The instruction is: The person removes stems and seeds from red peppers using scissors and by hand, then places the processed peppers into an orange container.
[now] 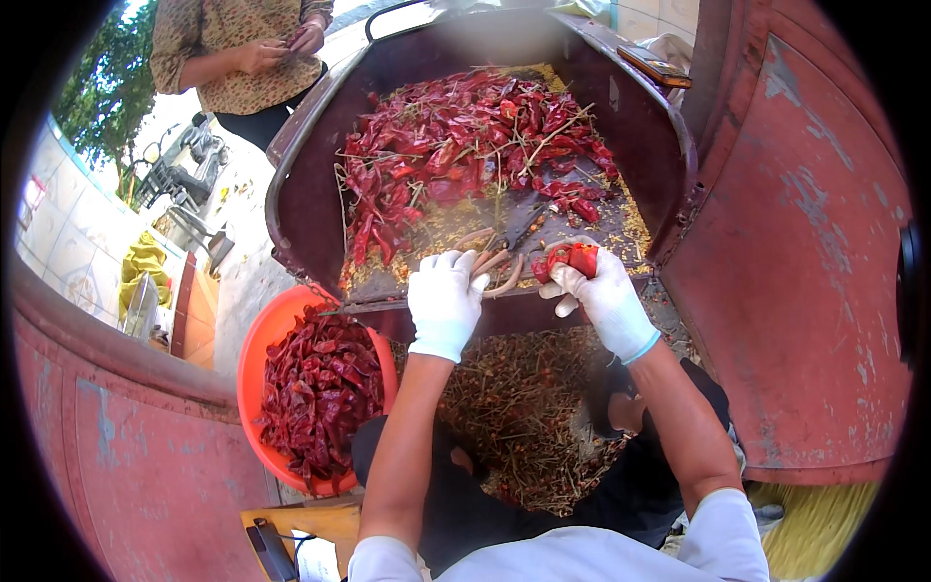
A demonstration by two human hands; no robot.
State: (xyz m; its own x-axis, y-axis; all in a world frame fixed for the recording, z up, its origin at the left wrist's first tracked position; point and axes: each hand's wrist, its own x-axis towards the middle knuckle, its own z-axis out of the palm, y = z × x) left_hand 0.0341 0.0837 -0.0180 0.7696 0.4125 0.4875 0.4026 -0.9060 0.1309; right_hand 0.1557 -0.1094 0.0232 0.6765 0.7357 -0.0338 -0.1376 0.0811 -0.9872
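Observation:
White gloves cover both my hands. My left hand (446, 303) is curled at the near edge of a dark red metal barrow tray (315, 175), its fingers closed at the handles of a pair of scissors (506, 276). The scissors have pale brown loop handles, and their dark blades point away to the upper right. My right hand (609, 303) grips red dried chillies (572, 260) between thumb and fingers, just right of the scissors. Beyond both hands, a heap of dried red chillies (436, 155) with pale stalks lies in the tray among scattered yellow seeds.
An orange tub (254, 349) full of chillies stands left of my legs. Stalks and scraps (524, 417) cover the floor between my feet. Red metal panels (805, 242) flank me. Another person (238, 68) stands at the far left. A phone-like object (655, 66) rests on the tray's right rim.

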